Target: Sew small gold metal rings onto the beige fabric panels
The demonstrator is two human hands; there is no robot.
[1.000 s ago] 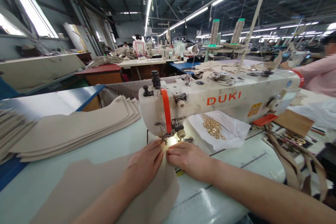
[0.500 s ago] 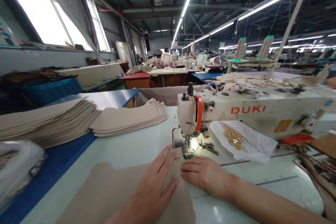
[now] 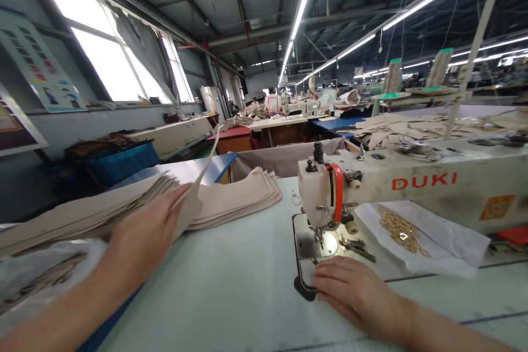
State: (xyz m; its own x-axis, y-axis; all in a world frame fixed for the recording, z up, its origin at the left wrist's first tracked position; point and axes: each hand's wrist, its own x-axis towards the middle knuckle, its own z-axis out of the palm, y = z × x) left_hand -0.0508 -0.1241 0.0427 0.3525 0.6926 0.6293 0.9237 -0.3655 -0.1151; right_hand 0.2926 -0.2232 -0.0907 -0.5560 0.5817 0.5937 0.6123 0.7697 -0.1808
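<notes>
My left hand is closed on a beige fabric piece, which it holds up nearly edge-on beside the stacks at the left. Behind that piece lies a short stack of beige panels, and a taller stack sits further left. My right hand rests on the bed just in front of the sewing machine, its fingers curled together near the needle plate. Its fingertips are hidden, so whatever they may pinch cannot be made out.
Gold-coloured metal pieces lie on white paper against the machine arm. Small metal snips lie beside the needle plate. A clear plastic bag stands at the left edge. Thread cones stand behind the machine.
The beige piece that lay flat under my left hand before the needle is now lifted leftward to the stacks. My right hand stays by the needle plate. The view has shifted left.
</notes>
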